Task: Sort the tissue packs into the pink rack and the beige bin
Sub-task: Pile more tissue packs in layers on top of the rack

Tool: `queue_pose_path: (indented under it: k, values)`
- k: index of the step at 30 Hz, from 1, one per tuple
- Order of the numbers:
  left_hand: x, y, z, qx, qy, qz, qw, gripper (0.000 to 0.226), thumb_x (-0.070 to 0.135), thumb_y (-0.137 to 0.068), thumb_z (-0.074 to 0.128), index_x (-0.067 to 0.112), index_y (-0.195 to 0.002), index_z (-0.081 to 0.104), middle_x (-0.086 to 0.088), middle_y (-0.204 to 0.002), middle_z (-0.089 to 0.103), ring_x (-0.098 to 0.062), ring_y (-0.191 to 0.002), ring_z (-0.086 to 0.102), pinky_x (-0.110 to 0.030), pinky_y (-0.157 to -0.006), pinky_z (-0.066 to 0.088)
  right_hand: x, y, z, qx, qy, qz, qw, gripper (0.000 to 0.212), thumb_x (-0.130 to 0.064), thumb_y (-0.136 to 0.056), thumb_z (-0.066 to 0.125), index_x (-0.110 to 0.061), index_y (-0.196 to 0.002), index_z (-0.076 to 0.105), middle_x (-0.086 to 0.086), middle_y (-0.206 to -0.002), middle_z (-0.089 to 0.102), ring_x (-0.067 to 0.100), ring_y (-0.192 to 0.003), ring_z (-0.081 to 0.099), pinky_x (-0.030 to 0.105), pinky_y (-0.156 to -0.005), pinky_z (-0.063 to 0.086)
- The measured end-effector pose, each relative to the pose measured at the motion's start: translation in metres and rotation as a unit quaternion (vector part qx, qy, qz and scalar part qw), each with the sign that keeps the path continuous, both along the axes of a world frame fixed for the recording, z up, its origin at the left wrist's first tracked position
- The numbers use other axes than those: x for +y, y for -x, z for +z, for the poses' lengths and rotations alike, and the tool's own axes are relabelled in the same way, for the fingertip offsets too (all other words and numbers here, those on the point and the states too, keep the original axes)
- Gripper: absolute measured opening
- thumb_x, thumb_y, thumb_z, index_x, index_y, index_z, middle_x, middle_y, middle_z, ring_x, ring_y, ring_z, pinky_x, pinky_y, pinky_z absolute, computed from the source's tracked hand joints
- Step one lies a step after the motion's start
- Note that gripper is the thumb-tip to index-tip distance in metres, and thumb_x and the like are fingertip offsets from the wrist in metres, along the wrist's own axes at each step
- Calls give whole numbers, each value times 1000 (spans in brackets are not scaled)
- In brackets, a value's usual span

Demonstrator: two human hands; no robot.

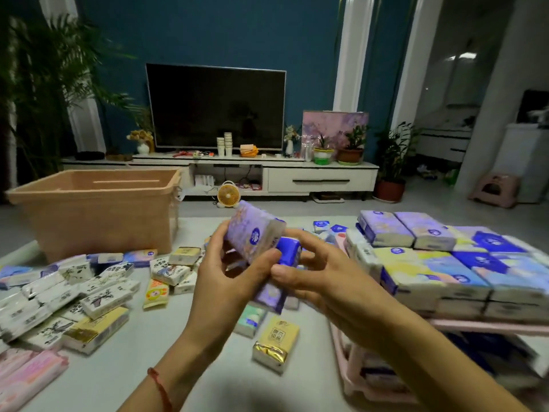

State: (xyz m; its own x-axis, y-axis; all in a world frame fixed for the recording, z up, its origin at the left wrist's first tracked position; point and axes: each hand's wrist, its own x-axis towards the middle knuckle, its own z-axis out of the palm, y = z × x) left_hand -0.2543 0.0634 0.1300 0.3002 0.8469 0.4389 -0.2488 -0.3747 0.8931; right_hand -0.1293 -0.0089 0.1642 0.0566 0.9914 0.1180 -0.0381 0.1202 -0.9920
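My left hand (228, 272) grips a purple tissue pack (254, 230), tilted up above the table's middle. My right hand (323, 278) touches the stack from the right, fingers around a dark blue pack (289, 251) and a lower purple pack (271, 295). The pink rack (487, 325) stands at the right, its top shelf covered with blue, purple and yellow packs (439, 263). The beige bin (98, 209) stands at the back left; its inside is hidden. Several white, yellow and pink loose packs (89, 286) lie at the left.
A gold-and-yellow pack (276, 343) and a green pack (251, 319) lie on the white table (133, 367) under my hands. Beyond the table are a TV stand, a small fan (228, 196) on the floor and potted plants.
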Motion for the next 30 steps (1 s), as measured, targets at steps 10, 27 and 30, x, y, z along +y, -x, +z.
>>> queue_pose_path:
  k: [10, 27, 30]
  values:
    - [1, -109, 61, 73, -25, -109, 991, 63, 40, -54, 83, 29, -110, 55, 12, -101, 67, 1, -87, 65, -14, -73, 51, -74, -179, 66, -66, -145, -422, 893, 17, 1, -83, 62, -13, -93, 60, -1, -68, 64, -1, -51, 60, 9, -49, 48]
    - [-9, -162, 50, 218, -107, -57, 968, 67, 60, -45, 72, 35, -105, 53, 19, -104, 62, -2, -101, 60, -18, -82, 45, -50, -242, 35, -414, 84, -450, 787, 16, -28, -81, 66, -13, -75, 67, 8, -80, 69, 20, -80, 62, 28, -69, 46]
    - [-15, -166, 61, 219, -183, -7, 958, 79, 65, -44, 66, 35, -114, 47, 13, -114, 55, -3, -108, 51, -16, -84, 36, -64, -233, 52, -360, -25, -481, 799, 23, -35, -86, 61, -14, -95, 65, 3, -85, 65, 19, -81, 60, 31, -75, 48]
